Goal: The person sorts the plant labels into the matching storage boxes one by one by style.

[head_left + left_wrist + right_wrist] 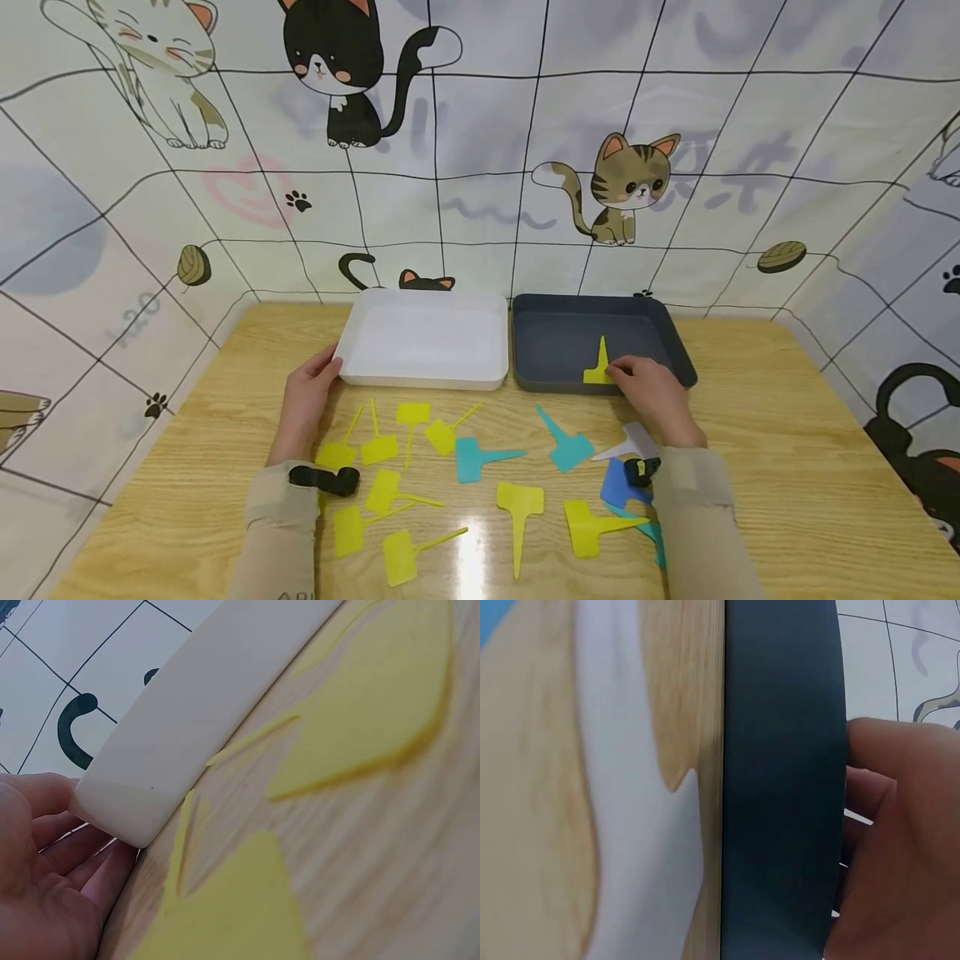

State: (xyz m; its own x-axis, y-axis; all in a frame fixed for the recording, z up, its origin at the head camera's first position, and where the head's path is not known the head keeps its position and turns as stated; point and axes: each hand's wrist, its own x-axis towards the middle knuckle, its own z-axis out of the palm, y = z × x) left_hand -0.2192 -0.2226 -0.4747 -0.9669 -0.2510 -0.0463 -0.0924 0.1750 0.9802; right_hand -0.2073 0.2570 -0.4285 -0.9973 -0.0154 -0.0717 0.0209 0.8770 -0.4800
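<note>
At the left end of the white tray (423, 337), my left hand (306, 400) grips the near corner, thumb at the rim. In the left wrist view, the fingers of that hand (52, 862) lie against the tray's outer wall (172, 727). My right hand (656, 396) reaches over the front rim of the dark grey tray (555, 333). It pinches a yellow T-shaped plant label (598, 372) by its broad end, stem pointing to the back. The dark wall (780, 780) hides the fingertips and that label in the right wrist view.
Several yellow labels (521, 502) lie on the wooden table (780, 467) before the trays. Among them are turquoise labels (572, 452), a blue label (618, 483) and a pale grey label (636, 439) near my right wrist. A cat-print curtain (487, 125) stands behind.
</note>
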